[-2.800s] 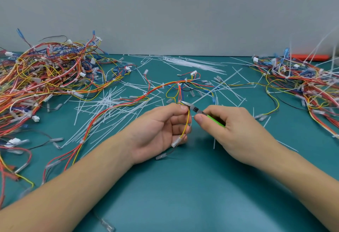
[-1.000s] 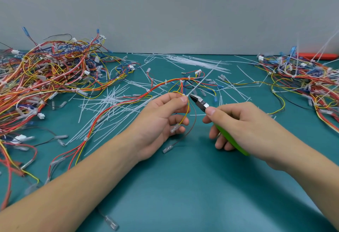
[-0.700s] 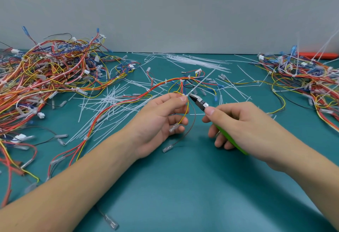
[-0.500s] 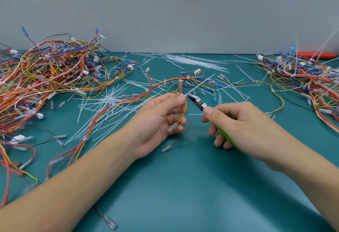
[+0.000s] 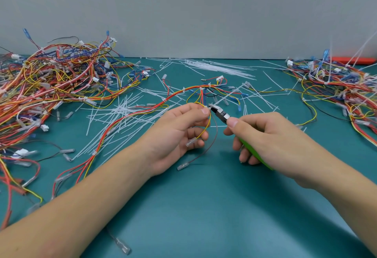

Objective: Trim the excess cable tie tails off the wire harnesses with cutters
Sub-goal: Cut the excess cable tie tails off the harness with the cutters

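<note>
Left hand [image 5: 173, 135] pinched the wire harness [image 5: 142, 112] at a tie just above the teal desk [image 5: 204, 206]. Right hand [image 5: 271, 141] gripped green-handled cutters [image 5: 221, 114], tips at the cable tie tail [image 5: 226, 98] beside the left fingertip. Cut tails [image 5: 122, 119] lay scattered behind; harness piles [image 5: 51, 86] sat far left and right.

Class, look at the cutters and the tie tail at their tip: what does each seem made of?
Cutters: head looks like dull grey metal; handle a smooth bright green, probably plastic. Cable tie tail: thin, translucent white strip, likely nylon-type plastic.
</note>
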A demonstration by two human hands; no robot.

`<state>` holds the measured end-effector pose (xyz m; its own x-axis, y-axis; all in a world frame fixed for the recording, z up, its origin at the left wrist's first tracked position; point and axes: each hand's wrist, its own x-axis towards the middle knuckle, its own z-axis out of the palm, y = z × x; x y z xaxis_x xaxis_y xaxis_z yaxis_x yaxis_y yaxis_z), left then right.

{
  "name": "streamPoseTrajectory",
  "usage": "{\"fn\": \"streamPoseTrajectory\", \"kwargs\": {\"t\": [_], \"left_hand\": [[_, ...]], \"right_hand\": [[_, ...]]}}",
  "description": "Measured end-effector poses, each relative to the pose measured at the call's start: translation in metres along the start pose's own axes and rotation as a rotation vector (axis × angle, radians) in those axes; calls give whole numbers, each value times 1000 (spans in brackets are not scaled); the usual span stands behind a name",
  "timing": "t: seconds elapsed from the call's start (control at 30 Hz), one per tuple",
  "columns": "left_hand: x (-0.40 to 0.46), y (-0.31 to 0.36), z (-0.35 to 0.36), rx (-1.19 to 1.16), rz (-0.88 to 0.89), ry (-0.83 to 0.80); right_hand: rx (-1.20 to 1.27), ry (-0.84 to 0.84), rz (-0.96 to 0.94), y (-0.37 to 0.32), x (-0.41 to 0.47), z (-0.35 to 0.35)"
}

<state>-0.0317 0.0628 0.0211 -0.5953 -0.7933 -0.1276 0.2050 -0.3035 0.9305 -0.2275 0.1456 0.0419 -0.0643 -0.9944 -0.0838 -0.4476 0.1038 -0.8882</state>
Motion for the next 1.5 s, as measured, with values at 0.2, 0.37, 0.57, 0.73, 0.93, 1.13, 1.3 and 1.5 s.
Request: {"fn": "streamPoseTrajectory", "kwargs": {"t": [0.2,0.37,0.57,0.73,0.93,1.13,1.3,1.5], "left_hand": [[0,0,1,26,-1,2],[0,0,2,25,-3,4],[-1,1,3,51,-1,10],[-2,0,4,52,10,36],[-2,-3,7,60,42,74],[-2,-3,9,74,48,103],[-2,-1,8,95,44,91],[-2,0,6,123,38,52]], "right_hand": [[-36,14,-21,0,0,2],[-42,-2,-12,-2,-1,0],[-86,7,-5,-4,-3,0],[-251,44,-36,-8,-6,4],[-338,70,-53,-8,-8,6],[-361,77,-59,-10,-8,6],[-385,89,-70,-10,-10,8],[-414,110,-102,-7,-9,9]]}}
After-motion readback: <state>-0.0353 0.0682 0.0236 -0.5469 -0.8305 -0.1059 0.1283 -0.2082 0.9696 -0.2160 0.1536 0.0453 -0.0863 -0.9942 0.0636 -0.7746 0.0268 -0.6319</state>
